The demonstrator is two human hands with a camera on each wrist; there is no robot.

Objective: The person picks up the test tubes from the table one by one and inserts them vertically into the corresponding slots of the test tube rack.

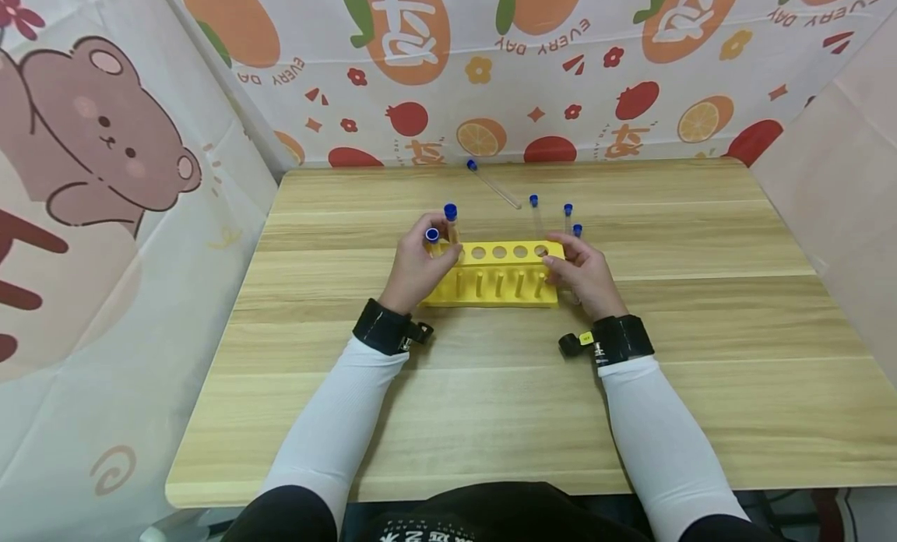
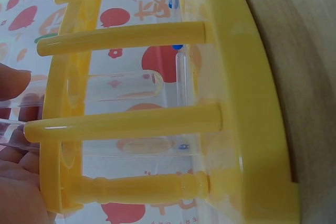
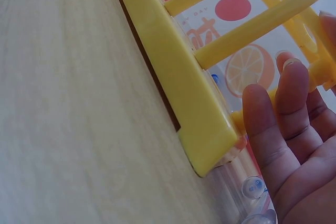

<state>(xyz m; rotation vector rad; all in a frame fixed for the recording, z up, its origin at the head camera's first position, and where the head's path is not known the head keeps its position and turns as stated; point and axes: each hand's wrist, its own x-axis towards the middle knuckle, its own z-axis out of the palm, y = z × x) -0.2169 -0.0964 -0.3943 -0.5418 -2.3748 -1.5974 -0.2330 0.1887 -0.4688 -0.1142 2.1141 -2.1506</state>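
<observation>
A yellow test tube rack (image 1: 490,293) stands on the table, with a row of round holes in its top. Its left end carries two clear tubes with blue caps. My left hand (image 1: 413,269) pinches one test tube (image 1: 452,224) between thumb and fingers; in the left wrist view that tube's rounded bottom (image 2: 155,83) hangs partway between top plate and base. The other tube (image 1: 433,242) sits beside it, reaching lower in the rack. With thumb and fingers, my right hand (image 1: 585,276) grips the rack's right end. Its fingers wrap the end post in the right wrist view.
Behind the rack a blue-capped tube (image 1: 496,188) lies slantwise near the table's back edge. More capped tubes, one (image 1: 535,207) behind the rack and another (image 1: 568,213) by the right hand, lie close by. A fruit-printed cloth (image 1: 434,121) hangs behind the wooden table (image 1: 701,417).
</observation>
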